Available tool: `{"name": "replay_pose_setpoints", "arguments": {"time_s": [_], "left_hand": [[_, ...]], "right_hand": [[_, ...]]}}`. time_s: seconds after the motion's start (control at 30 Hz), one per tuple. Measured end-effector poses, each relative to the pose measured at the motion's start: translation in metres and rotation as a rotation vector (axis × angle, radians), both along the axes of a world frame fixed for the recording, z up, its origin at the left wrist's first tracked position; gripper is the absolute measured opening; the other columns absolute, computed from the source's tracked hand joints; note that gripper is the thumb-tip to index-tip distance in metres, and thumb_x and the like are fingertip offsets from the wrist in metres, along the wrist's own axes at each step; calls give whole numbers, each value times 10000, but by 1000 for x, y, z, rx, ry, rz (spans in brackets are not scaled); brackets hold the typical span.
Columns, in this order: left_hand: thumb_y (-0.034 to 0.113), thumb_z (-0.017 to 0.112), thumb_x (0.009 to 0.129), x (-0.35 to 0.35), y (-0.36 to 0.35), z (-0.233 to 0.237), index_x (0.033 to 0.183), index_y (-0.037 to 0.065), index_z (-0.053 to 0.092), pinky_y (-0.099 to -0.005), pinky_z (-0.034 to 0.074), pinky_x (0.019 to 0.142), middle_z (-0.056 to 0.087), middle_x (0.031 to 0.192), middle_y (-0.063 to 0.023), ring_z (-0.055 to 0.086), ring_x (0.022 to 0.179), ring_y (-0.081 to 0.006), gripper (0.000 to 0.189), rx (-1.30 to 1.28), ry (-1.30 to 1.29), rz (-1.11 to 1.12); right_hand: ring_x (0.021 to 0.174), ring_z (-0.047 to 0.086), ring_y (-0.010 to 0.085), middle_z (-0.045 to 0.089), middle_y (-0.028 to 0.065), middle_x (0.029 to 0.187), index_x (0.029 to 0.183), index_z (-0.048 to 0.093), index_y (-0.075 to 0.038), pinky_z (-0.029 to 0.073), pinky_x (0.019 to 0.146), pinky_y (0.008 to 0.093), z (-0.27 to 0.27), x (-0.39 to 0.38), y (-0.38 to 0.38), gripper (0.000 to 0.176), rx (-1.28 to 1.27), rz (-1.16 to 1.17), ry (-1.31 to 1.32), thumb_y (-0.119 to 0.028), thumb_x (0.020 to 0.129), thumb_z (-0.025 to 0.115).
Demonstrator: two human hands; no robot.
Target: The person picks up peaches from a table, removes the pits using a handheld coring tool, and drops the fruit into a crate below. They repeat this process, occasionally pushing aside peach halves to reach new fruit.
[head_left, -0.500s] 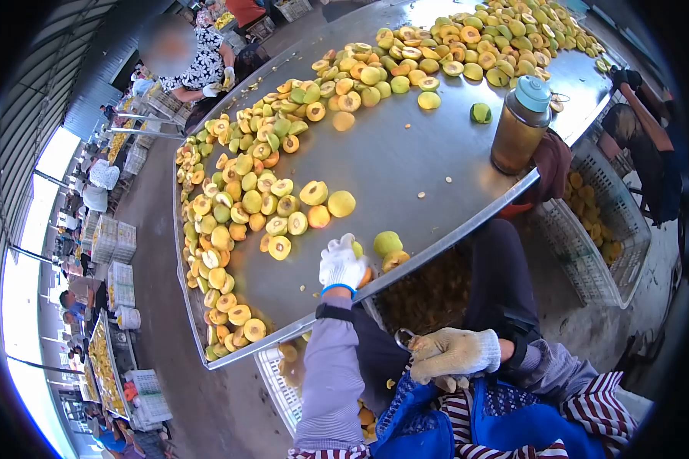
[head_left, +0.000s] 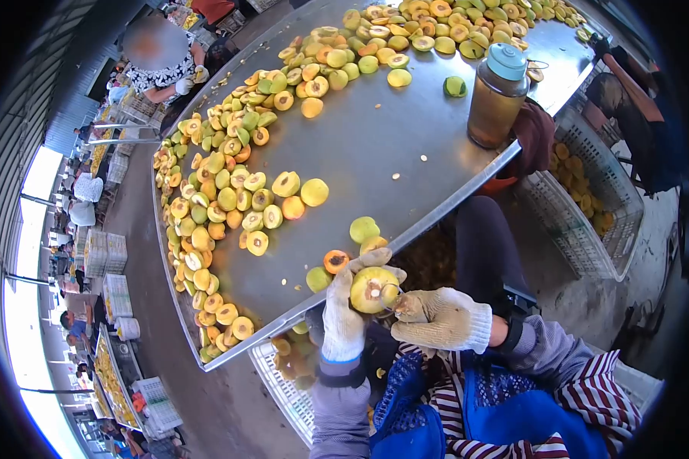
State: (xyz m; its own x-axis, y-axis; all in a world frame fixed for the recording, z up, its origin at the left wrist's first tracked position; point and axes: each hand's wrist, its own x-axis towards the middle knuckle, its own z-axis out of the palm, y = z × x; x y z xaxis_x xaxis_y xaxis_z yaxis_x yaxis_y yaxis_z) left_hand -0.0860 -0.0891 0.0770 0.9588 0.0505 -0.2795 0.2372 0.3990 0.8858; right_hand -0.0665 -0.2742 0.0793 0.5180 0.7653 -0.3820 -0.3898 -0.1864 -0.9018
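Note:
A halved yellow peach (head_left: 374,290) rests in my left hand (head_left: 344,317), cut face up with the brown pit area showing. That hand wears a white glove, its fingers curled round the fruit. My right hand (head_left: 442,320), in a stained knit glove, is closed at the peach's right side. It grips a tool with a small metal loop (head_left: 394,294), whose end meets the cut face; its handle is hidden in the glove. Just beyond, on the metal table (head_left: 344,206), lie an orange-centred peach half (head_left: 335,262) and a green-yellow peach (head_left: 364,229).
Many peach halves (head_left: 226,199) are heaped along the table's left and far sides. A bottle with a blue lid (head_left: 505,61) stands near the right edge. Crates (head_left: 589,229) sit below on both sides. A person in a patterned top (head_left: 161,80) works across the table.
My left hand has come back from the table's edge and now holds a peach half. My right hand has moved slightly up and left, bringing the loop tool against the fruit.

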Motion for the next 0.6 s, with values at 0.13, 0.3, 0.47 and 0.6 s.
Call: {"name": "replay_pose_setpoints", "arguments": {"time_s": [0.13,0.3,0.47,0.6], "left_hand": [[489,314,1012,-9,-15,12,1136,-80,606,-347,559,813,695,895,-190,681,875,-275,652,117,-44,67],[514,303,1015,-18,-25,17,1106,-78,614,-365,550,818,689,902,-197,675,869,-278,675,129,6,153],[517,300,1015,-17,-46,24,1085,-84,623,-373,546,824,689,960,-223,675,856,-283,686,155,-55,291],[525,299,1015,-16,-44,40,1078,-81,639,-365,548,815,689,1006,-226,679,846,-279,698,190,-8,130]], "right_hand": [[559,627,104,623,4,648,1054,654,-108,493,524,251,15,2,0,300,-117,47,-105,-373,914,656],[630,658,216,666,57,707,1036,685,-94,522,607,319,8,-11,-1,284,-130,-21,-442,-343,901,666],[660,672,255,686,74,736,1013,699,-92,538,639,326,7,-11,-3,292,-23,-45,-482,-355,889,677],[605,672,209,672,60,695,999,694,-92,543,591,305,16,-10,-7,290,-82,43,-395,-359,901,643]]}}
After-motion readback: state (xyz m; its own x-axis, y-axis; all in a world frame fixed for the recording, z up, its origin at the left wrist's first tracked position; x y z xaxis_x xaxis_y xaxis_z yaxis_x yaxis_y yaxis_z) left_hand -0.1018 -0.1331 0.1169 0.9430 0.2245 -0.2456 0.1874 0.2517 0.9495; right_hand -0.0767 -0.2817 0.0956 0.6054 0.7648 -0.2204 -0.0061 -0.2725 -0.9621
